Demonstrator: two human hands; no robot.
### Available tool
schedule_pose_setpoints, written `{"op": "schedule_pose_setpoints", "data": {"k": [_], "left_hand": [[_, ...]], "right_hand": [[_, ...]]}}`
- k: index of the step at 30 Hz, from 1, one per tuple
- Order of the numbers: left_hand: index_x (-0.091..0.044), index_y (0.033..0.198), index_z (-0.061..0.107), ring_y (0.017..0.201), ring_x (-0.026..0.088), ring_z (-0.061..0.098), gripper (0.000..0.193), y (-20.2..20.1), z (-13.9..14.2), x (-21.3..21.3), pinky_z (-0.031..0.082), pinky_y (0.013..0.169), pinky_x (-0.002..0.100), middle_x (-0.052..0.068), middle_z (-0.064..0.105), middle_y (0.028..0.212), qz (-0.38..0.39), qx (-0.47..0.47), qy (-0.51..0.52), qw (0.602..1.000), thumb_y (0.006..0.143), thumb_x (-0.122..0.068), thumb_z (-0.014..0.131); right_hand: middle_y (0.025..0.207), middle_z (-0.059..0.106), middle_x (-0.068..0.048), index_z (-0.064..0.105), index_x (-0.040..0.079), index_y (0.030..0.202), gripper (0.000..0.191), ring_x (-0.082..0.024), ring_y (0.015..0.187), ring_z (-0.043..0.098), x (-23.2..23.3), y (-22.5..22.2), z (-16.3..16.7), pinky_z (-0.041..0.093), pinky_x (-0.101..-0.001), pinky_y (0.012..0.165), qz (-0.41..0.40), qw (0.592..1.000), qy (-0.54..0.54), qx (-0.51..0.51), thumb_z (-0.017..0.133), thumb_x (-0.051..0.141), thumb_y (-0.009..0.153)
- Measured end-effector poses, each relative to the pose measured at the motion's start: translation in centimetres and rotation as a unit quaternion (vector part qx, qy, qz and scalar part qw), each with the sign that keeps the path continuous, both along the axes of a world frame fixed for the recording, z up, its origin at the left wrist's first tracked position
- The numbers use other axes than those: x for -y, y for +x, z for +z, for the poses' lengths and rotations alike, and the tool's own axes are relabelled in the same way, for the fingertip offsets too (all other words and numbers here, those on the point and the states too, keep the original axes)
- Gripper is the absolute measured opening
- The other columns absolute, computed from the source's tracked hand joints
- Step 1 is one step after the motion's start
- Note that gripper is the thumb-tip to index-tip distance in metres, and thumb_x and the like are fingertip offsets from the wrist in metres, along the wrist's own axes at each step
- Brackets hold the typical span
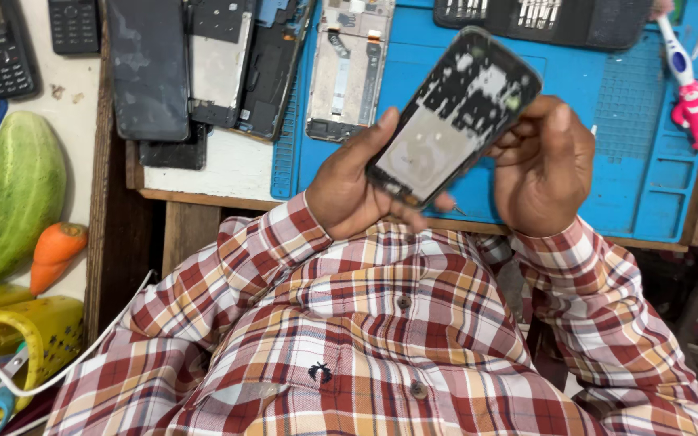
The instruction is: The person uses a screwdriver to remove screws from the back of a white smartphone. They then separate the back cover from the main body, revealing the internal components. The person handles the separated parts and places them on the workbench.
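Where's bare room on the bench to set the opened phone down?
Blue mat: bare stretch between the phone frame and the toothbrush, below the black tool case. White strip under the stacked parts is free. Top left is crowded with dismantled phones. Both hands hold the opened phone.

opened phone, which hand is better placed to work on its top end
Right, probably. The right hand already has its fingers at the opened phone's top end, while the left hand grips the lower end, steadying it.
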State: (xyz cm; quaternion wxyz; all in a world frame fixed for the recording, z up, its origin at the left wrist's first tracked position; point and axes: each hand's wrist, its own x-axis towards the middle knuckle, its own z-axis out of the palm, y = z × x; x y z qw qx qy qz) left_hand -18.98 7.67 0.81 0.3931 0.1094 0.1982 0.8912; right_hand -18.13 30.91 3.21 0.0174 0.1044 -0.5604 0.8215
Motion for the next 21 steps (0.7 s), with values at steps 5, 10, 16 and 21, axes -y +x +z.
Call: {"op": "schedule_pose_setpoints", "data": {"k": [5,10,16,21], "left_hand": [[0.004,0.151,0.047,0.120,0.035,0.071,0.069,-0.1,-0.2,-0.4,0.067,0.088,0.045,0.023,0.066,0.136,0.033,-0.026,-0.090,0.995,0.110,-0.052,0.046],[-0.004,0.150,0.052,0.124,0.029,0.071,0.060,0.1,-0.1,-1.5,0.071,0.091,0.040,0.017,0.064,0.136,0.078,-0.138,-0.138,0.978,0.107,-0.044,0.063],[-0.011,0.124,0.069,0.099,0.014,0.069,0.041,0.7,0.6,-2.1,0.065,0.084,0.026,0.006,0.070,0.119,0.242,-0.379,-0.246,0.859,0.111,-0.050,0.061],[-0.012,0.095,0.072,0.065,0.007,0.070,0.049,0.4,1.0,-1.8,0.059,0.058,0.022,0.000,0.070,0.079,0.248,-0.336,-0.311,0.854,0.107,-0.055,0.050]], "right_hand": [[0.104,0.072,-0.012,0.061,-0.003,0.118,0.022,-0.014,0.086,0.067,-0.8,-0.5,-0.7,0.055,-0.0273,0.077,-0.021,0.996,0.080,-0.013,0.061,0.018,0.123],[0.104,0.068,-0.009,0.056,-0.002,0.120,0.018,-0.015,0.090,0.066,-1.8,-0.5,-1.0,0.056,-0.0299,0.083,-0.016,0.997,0.072,0.012,0.059,0.015,0.123],[0.106,0.067,-0.006,0.055,0.000,0.130,0.024,-0.014,0.091,0.067,-2.9,0.1,-0.4,0.056,-0.0259,0.084,-0.031,0.983,0.162,-0.079,0.061,0.023,0.125],[0.119,0.068,-0.009,0.057,-0.005,0.147,0.034,-0.011,0.101,0.065,-3.4,1.0,-0.4,0.053,-0.0214,0.093,-0.035,0.954,0.292,-0.064,0.063,0.017,0.121]]}}
